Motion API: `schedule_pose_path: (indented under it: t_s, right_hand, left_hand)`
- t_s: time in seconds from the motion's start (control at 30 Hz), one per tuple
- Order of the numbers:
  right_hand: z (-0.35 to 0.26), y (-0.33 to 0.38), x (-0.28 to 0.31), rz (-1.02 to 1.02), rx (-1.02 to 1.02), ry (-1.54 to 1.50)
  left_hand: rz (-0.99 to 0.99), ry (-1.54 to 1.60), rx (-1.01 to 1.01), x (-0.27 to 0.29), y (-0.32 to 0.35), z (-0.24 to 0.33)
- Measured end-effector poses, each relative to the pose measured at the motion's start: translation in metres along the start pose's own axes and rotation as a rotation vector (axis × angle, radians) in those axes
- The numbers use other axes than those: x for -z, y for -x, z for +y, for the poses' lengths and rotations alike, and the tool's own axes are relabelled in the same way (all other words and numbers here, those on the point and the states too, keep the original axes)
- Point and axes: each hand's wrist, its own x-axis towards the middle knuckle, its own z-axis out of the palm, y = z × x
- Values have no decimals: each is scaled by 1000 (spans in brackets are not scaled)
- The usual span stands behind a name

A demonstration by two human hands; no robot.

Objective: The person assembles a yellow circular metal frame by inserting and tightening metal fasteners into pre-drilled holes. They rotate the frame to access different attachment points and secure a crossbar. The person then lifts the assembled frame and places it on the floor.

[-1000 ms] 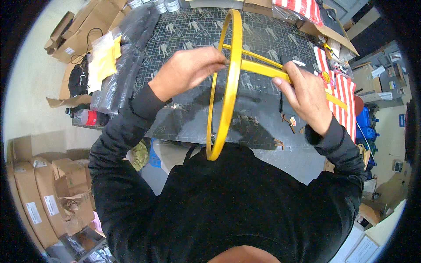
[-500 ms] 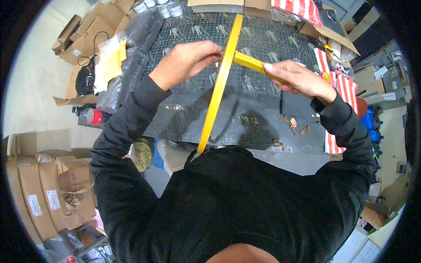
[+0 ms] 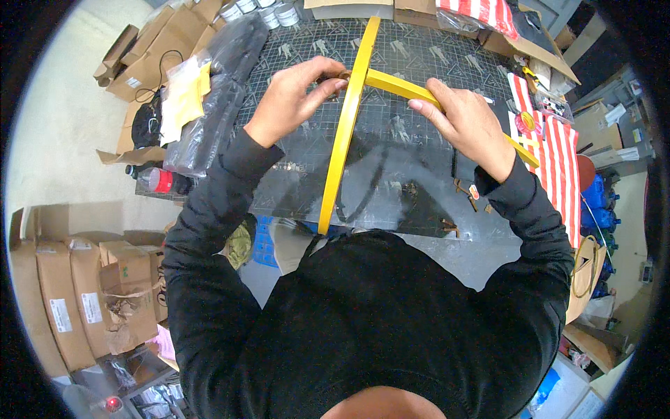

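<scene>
The yellow hoop (image 3: pixel 347 126) stands edge-on above the dark bench (image 3: pixel 293 178), its yellow crossbar (image 3: pixel 401 87) running right. It looks stiff, light and smooth, best gripped near the joint. My left hand (image 3: pixel 296 94) pinches the rim there; my right hand (image 3: pixel 464 126) clasps the crossbar.

I stood in a cluttered workshop or storeroom: a dark gridded cutting mat (image 3: pixel 419 56) covered the bench, cardboard boxes (image 3: pixel 77 293) stacked at lower left of the frame.
</scene>
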Motion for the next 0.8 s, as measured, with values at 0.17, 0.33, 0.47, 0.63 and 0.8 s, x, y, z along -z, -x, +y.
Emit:
schedule_pose_path:
  t_s: [0.17, 0.33, 0.47, 0.63, 0.8]
  right_hand:
    - [2, 7, 2, -114, -15, -184]
    - [5, 9, -9, -191, -52, -452]
    - [8, 5, -7, -687, -393, -920]
    - [-15, 14, -3, -195, -161, -444]
    - [-38, 22, -9, -146, -218, -333]
  left_hand:
    - [63, -295, -418, 1, 0, -11]
    - [78, -307, -505, -3, -1, -21]
    - [61, -272, -585, -2, -4, -23]
    - [-32, -268, -464, 16, -4, -22]
    - [-19, -161, -320, 19, 18, -9]
